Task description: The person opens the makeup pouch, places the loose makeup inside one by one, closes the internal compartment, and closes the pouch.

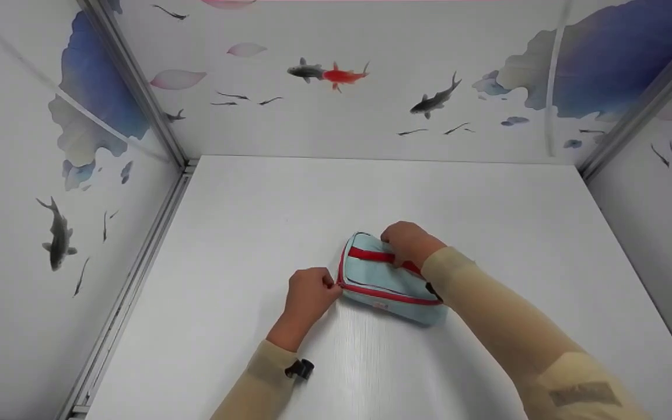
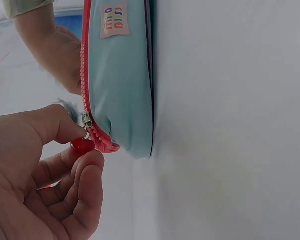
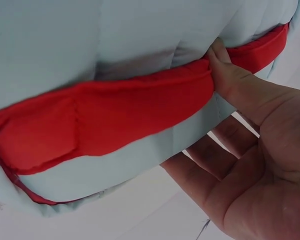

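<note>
A light blue zippered pouch point(image 1: 374, 273) with red trim lies on the white table. My left hand point(image 1: 310, 294) is at its left corner. Between thumb and forefinger it pinches the red zipper pull point(image 2: 83, 145), which hangs from a metal slider point(image 2: 86, 119). Across the pouch's top runs a red strap point(image 3: 140, 115). My right hand point(image 1: 410, 242) grips the pouch from its far side, thumb on top at the strap and fingers along the far edge. In the right wrist view the fingertips are partly hidden by the pouch.
The white table point(image 1: 242, 216) extends around the pouch on all sides. Behind it stands a white wall panel point(image 1: 371, 128) printed with fish, with further panels at left and right. Metal posts point(image 1: 137, 81) frame the corners.
</note>
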{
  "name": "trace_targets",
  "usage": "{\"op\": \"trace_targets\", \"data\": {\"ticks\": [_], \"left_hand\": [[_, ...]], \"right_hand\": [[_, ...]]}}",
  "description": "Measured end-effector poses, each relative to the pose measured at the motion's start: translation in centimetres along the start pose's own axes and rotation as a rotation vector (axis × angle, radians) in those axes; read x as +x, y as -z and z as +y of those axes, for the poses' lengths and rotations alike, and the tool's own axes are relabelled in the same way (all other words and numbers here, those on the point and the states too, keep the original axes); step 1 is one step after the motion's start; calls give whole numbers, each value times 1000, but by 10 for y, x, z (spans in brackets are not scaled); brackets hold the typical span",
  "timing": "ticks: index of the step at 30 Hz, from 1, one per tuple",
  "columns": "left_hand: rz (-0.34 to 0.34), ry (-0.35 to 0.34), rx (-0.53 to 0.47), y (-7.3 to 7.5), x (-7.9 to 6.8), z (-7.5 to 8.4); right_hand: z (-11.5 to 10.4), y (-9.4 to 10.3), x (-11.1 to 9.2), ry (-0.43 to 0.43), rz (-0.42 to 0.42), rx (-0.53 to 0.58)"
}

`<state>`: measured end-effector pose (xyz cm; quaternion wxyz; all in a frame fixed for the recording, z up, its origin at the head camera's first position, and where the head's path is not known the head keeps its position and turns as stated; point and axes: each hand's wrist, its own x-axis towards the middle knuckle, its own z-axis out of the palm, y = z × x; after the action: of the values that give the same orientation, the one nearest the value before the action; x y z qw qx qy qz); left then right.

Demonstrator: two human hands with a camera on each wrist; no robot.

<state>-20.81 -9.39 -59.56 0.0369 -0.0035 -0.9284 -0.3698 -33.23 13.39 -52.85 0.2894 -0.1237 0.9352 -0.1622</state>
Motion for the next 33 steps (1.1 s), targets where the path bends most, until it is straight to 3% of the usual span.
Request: {"op": "trace_targets", "data": {"ticks": [16, 24, 33], "left_hand": [[-66, 22, -28, 8, 30, -11], [-108, -8, -17, 12, 41, -19], [-109, -81, 30, 14, 57, -25]], "right_hand": [[3, 3, -4, -46, -7, 105], [7, 2, 2, -1, -30, 31], [9, 1, 3, 60, -46, -24]]}}
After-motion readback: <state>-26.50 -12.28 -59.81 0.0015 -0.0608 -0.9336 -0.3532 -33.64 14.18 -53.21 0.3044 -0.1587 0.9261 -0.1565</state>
